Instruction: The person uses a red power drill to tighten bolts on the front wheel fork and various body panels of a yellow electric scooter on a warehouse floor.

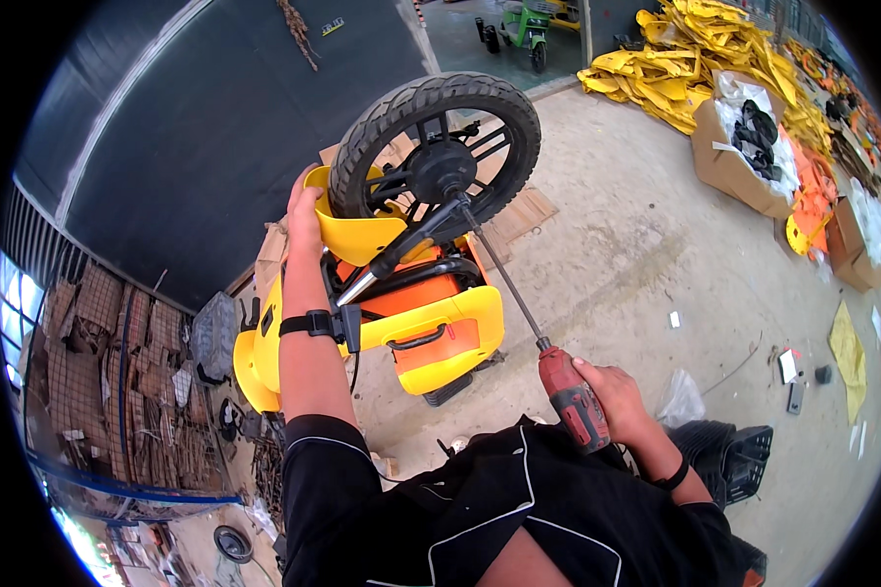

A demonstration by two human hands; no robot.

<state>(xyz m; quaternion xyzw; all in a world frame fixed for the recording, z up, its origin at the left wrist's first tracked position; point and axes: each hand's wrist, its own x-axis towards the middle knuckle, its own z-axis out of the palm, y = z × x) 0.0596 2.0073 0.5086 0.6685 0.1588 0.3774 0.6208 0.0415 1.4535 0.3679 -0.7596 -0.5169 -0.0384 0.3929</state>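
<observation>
A yellow and orange scooter stands tipped in front of me with its black spoked wheel raised at the far end. My right hand is closed round a red and black power driver. From its chuck a long thin shaft runs up to the wheel's hub, its tip meeting the axle end beside the fork leg. My left hand grips the left edge of the yellow fender below the tyre; part of its fingers is hidden behind the fender.
Yellow panels are heaped at the back right, near an open cardboard box of wrapped parts. Black crates stand beside my right arm. A dark wall rises behind the scooter. Wire-mesh racks line the left.
</observation>
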